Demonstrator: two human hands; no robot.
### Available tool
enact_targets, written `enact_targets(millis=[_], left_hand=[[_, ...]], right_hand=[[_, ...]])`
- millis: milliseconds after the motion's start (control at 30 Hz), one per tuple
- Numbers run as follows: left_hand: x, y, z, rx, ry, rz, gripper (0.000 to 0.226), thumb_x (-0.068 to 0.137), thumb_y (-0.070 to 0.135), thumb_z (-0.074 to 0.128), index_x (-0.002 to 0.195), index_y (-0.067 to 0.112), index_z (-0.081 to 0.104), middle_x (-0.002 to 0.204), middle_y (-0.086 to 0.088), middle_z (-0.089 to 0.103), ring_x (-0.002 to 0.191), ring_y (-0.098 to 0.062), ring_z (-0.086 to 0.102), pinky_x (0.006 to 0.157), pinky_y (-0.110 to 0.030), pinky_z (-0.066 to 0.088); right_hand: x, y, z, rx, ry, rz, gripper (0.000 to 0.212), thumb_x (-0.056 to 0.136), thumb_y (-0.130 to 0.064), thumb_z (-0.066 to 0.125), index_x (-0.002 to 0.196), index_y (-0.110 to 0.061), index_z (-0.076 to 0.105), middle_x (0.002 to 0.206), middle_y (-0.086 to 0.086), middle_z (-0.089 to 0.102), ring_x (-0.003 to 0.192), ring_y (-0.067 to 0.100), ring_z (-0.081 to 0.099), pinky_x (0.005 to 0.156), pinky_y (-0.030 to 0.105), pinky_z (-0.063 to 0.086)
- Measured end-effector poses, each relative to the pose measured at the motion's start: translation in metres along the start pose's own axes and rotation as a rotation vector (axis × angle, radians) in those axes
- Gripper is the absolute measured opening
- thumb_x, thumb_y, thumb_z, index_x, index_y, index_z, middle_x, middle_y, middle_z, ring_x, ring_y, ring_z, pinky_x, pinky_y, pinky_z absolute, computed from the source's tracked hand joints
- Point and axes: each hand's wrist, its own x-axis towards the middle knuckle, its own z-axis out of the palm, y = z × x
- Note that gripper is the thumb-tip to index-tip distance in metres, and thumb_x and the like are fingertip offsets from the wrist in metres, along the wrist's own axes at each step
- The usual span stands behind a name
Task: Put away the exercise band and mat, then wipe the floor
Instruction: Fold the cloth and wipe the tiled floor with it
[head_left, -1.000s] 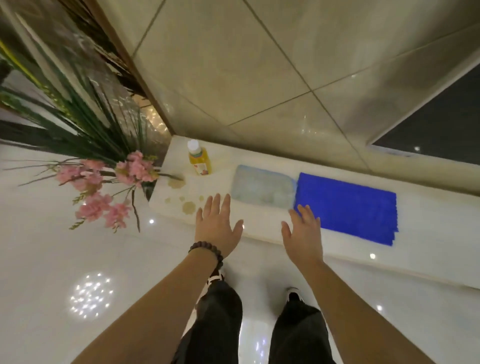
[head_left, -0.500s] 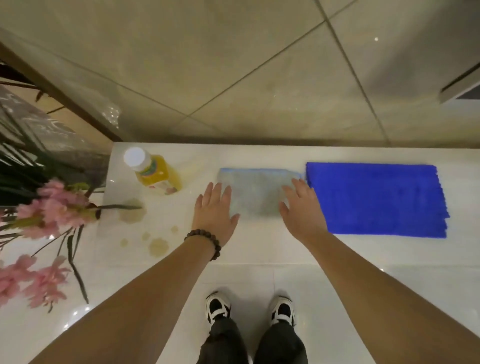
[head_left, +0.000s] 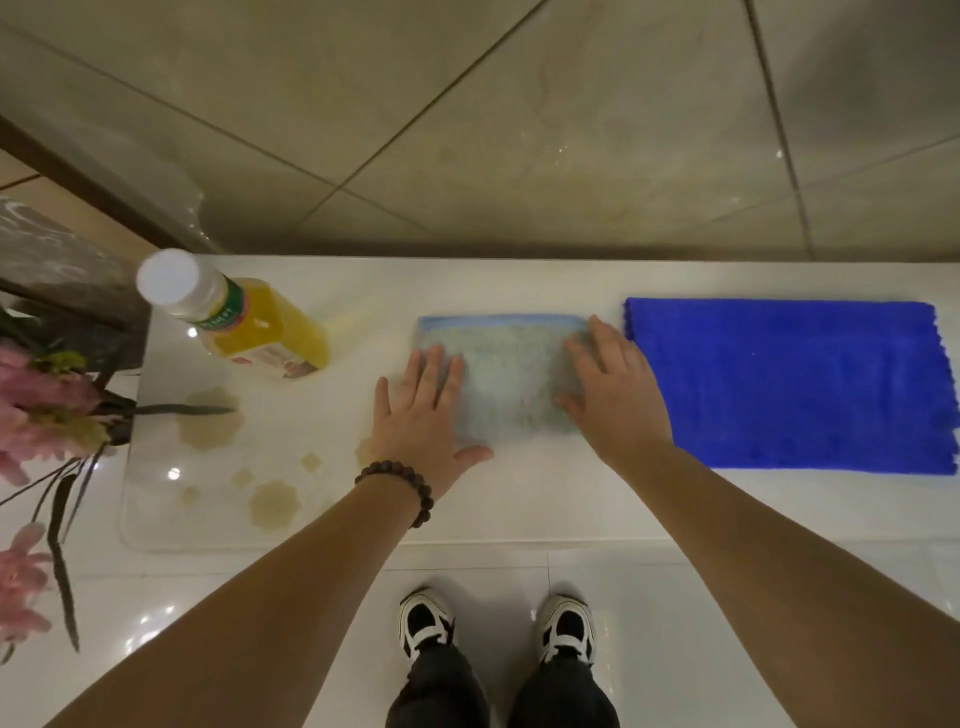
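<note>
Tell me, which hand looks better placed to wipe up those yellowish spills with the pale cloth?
Probably the left hand. It rests on the left edge of the pale cloth, the side nearest the spills by the juice bottle. The right hand lies on the cloth's far side, next to the blue towel.

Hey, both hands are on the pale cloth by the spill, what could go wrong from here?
1. The yellow plastic juice bottle with a white cap stands close beside the yellowish puddles; a wide wipe with the pale grey-blue cloth might knock it.
2. The left hand lies flat near those puddles and may smear them.
</note>
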Motion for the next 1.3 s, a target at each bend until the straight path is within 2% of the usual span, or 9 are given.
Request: enact_targets(millis=[200,400,533,633,733,867,1033,1133,1300], left_hand=[[-0.008,-0.002,0.001,0.069,0.086,0.044,0.067,0.1,0.041,0.033,0.153,0.021,-0.002,0.161,-0.005,-0.006,0.148,-0.024,-0.003,0.118,-0.044,0.004],[-0.009,0.006,-0.011,0.172,0.147,0.038,0.065,0.092,0.0,0.036,0.149,0.016,0.011,0.159,-0.011,0.011,0.147,-0.026,0.01,0.116,-0.047,0.008],[-0.009,-0.005,-0.02,0.057,0.281,0.034,0.036,0.089,0.004,0.041,0.123,0.016,0.045,0.127,-0.005,0.058,0.122,-0.022,0.049,0.111,-0.043,0.015],[-0.021,-0.015,-0.039,-0.275,0.335,0.0,0.017,0.092,0.014,0.048,0.107,0.014,0.055,0.084,-0.001,0.064,0.08,-0.025,0.06,0.087,-0.034,0.039],[-0.038,-0.018,-0.064,-0.699,0.41,-0.045,0.008,0.09,0.014,0.055,0.097,0.015,0.059,0.076,0.003,0.063,0.057,-0.013,0.053,0.053,-0.027,0.041],[-0.032,-0.017,-0.071,-0.932,0.395,-0.149,0.009,0.092,0.015,0.053,0.094,0.021,0.06,0.079,0.007,0.063,0.065,-0.003,0.056,0.054,-0.014,0.045],[-0.004,-0.019,-0.031,-1.121,0.11,-0.463,0.019,0.086,0.016,0.066,0.104,0.013,0.064,0.085,-0.005,0.066,0.079,-0.028,0.068,0.073,-0.043,0.059],[-0.002,-0.011,-0.031,-1.168,0.148,-0.526,0.016,0.084,0.013,0.066,0.101,0.012,0.066,0.082,-0.006,0.069,0.077,-0.025,0.068,0.073,-0.041,0.059],[-0.026,0.018,-0.056,-1.438,0.249,-0.449,0.011,0.086,0.01,0.068,0.092,0.017,0.062,0.088,-0.009,0.07,0.08,-0.029,0.069,0.066,-0.044,0.06]], right_hand=[[-0.023,0.015,0.006,-0.128,-0.155,-0.231,0.071,0.094,-0.038,0.049,0.151,-0.016,0.012,0.159,0.006,0.005,0.146,0.023,0.005,0.117,0.034,0.008],[-0.016,0.012,0.005,-0.177,-0.071,-0.237,0.061,0.079,0.004,0.063,0.136,-0.005,0.045,0.146,0.016,0.039,0.132,0.033,0.04,0.099,0.041,0.044],[-0.009,0.016,-0.005,0.048,0.051,-0.188,0.025,0.079,0.002,0.062,0.103,-0.003,0.063,0.105,0.015,0.065,0.092,0.035,0.061,0.071,0.039,0.052],[-0.016,0.014,-0.034,0.295,0.11,-0.095,0.017,0.086,-0.005,0.056,0.101,-0.007,0.063,0.084,0.01,0.064,0.075,0.029,0.059,0.065,0.035,0.046],[-0.024,0.013,-0.072,0.637,0.047,0.058,0.011,0.09,-0.013,0.054,0.099,-0.018,0.059,0.078,0.001,0.061,0.067,0.01,0.053,0.06,0.026,0.044],[-0.014,0.019,-0.08,0.739,0.043,0.215,0.007,0.09,-0.025,0.06,0.096,-0.022,0.06,0.086,-0.014,0.06,0.078,-0.003,0.053,0.063,0.013,0.038],[0.002,0.026,-0.037,0.583,-0.154,0.361,0.021,0.085,-0.021,0.067,0.098,-0.007,0.06,0.092,0.01,0.064,0.083,0.02,0.055,0.069,0.026,0.043],[0.004,0.017,-0.031,0.563,-0.017,0.429,0.017,0.086,-0.017,0.063,0.086,0.0,0.061,0.081,0.015,0.061,0.072,0.019,0.05,0.055,0.025,0.033],[-0.019,-0.023,-0.056,0.794,0.169,0.49,0.016,0.087,-0.025,0.065,0.087,-0.011,0.058,0.079,0.001,0.055,0.076,0.016,0.05,0.067,0.024,0.037]])
